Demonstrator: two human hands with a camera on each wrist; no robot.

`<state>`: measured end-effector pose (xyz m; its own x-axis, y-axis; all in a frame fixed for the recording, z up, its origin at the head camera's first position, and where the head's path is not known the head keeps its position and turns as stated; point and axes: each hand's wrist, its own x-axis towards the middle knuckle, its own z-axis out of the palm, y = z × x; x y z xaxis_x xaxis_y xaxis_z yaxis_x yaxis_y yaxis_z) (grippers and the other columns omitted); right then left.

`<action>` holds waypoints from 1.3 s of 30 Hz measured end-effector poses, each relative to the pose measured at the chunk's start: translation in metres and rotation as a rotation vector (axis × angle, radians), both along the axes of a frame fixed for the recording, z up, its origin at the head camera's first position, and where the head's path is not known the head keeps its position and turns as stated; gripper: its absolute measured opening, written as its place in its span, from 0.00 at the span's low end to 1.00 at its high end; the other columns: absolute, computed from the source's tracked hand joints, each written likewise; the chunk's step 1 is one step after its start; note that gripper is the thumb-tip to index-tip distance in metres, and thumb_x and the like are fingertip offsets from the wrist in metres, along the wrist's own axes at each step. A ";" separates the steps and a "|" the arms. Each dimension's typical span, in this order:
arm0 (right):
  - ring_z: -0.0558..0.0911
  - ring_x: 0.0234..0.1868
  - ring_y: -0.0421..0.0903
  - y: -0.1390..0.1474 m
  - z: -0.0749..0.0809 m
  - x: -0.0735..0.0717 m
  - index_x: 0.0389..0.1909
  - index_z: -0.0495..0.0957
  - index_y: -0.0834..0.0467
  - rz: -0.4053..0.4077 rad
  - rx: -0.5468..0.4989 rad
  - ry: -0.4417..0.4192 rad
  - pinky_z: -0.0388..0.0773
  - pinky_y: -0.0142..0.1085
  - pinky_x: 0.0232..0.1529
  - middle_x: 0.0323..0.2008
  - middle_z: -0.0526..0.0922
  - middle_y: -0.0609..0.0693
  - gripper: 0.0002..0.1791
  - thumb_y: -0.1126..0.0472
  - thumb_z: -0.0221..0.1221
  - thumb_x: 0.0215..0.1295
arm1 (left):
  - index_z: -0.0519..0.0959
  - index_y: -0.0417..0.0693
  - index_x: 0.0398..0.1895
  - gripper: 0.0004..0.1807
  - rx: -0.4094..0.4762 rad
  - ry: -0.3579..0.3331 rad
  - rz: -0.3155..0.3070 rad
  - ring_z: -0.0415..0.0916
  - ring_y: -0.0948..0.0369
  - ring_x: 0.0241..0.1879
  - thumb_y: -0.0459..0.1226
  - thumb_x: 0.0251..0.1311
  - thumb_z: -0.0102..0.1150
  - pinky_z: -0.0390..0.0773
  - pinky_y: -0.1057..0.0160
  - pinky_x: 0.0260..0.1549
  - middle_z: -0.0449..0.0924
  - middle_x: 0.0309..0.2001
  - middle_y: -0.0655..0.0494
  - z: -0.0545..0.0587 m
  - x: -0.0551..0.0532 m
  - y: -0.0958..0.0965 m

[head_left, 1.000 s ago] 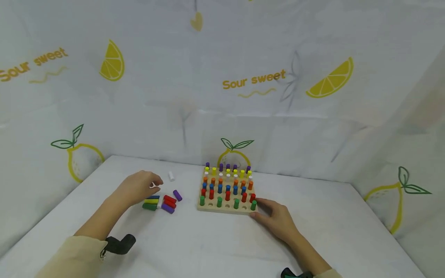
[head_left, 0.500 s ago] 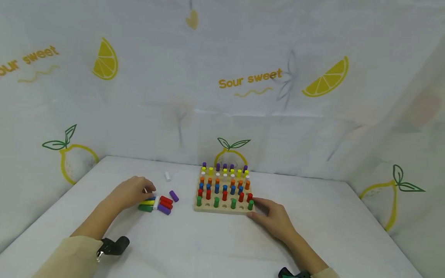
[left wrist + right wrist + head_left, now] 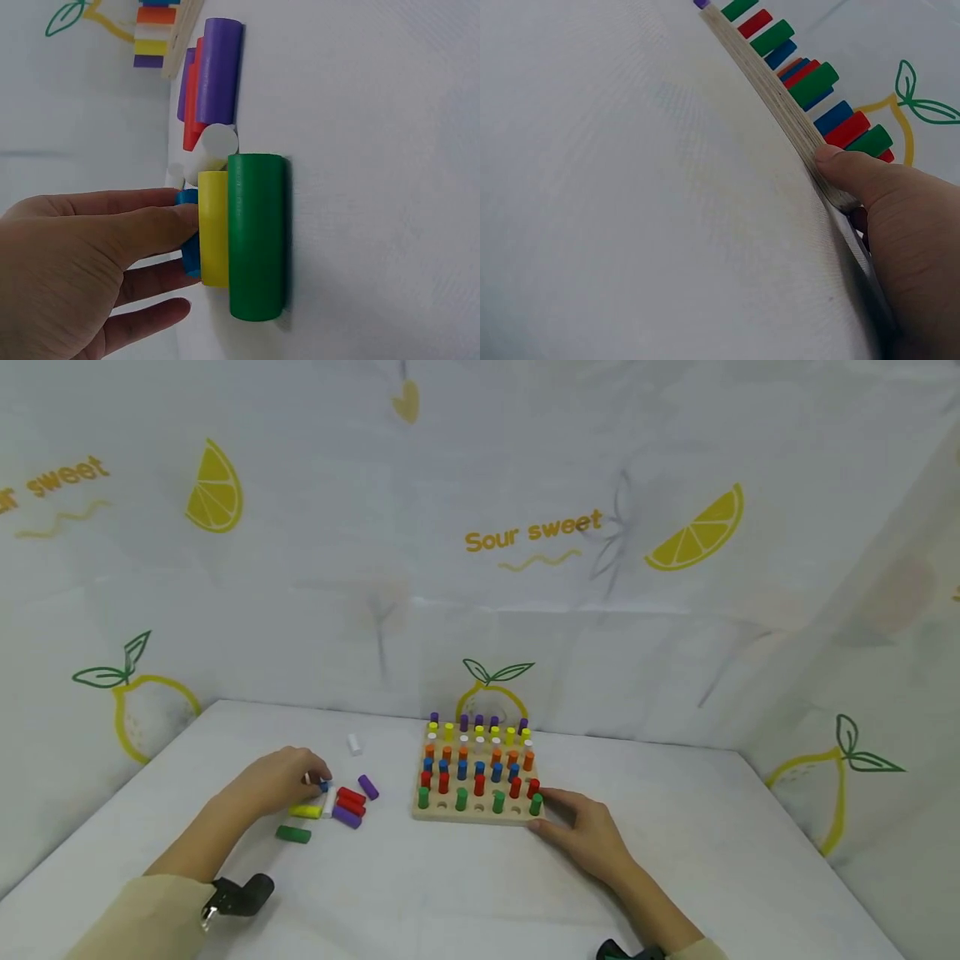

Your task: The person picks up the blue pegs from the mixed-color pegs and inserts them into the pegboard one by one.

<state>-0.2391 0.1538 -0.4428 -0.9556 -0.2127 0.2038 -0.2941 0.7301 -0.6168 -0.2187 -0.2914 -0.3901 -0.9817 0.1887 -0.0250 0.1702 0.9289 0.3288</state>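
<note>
My left hand (image 3: 277, 781) pinches a blue peg (image 3: 190, 256) between thumb and fingers at the left of a loose group of pegs. Right beside it lies a yellow peg (image 3: 214, 229), and a green peg (image 3: 293, 834) lies nearer to me, apart from the others. White, red (image 3: 351, 807) and purple (image 3: 347, 817) pegs are to the right of the hand. With my right hand (image 3: 592, 835) I hold the near right corner of a wooden pegboard (image 3: 472, 816), thumb on its front edge, in both the head and right wrist views. Colored pegs stand upright in its rows.
One white peg (image 3: 354, 744) lies farther back, and a purple peg (image 3: 368, 787) lies between the group and the board. A white cloth covers the table (image 3: 420, 893). Behind it hangs a white curtain (image 3: 315, 635) printed with lemons.
The left hand has come down to the blue peg and pinches it. The green peg has shifted nearer and left, away from the yellow one. My right hand stays on the pegboard.
</note>
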 end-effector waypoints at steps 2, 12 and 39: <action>0.77 0.68 0.56 0.000 0.000 0.000 0.61 0.81 0.54 0.002 -0.004 -0.001 0.71 0.56 0.69 0.62 0.83 0.53 0.32 0.44 0.71 0.58 | 0.86 0.44 0.48 0.12 0.008 0.014 -0.011 0.79 0.58 0.39 0.31 0.61 0.67 0.85 0.50 0.45 0.86 0.40 0.52 0.003 -0.001 0.001; 0.77 0.68 0.56 0.001 0.001 0.000 0.61 0.81 0.54 0.003 0.002 -0.001 0.71 0.56 0.70 0.62 0.83 0.53 0.31 0.44 0.71 0.58 | 0.83 0.39 0.54 0.16 0.080 0.161 -0.087 0.82 0.55 0.42 0.31 0.64 0.64 0.86 0.52 0.47 0.84 0.41 0.51 0.025 -0.009 0.017; 0.80 0.66 0.53 0.001 -0.001 -0.001 0.57 0.83 0.53 -0.017 -0.053 0.005 0.73 0.53 0.69 0.59 0.85 0.50 0.29 0.48 0.74 0.54 | 0.83 0.47 0.48 0.10 0.349 0.287 -0.196 0.83 0.60 0.43 0.36 0.65 0.66 0.86 0.59 0.45 0.86 0.44 0.56 0.046 -0.032 0.154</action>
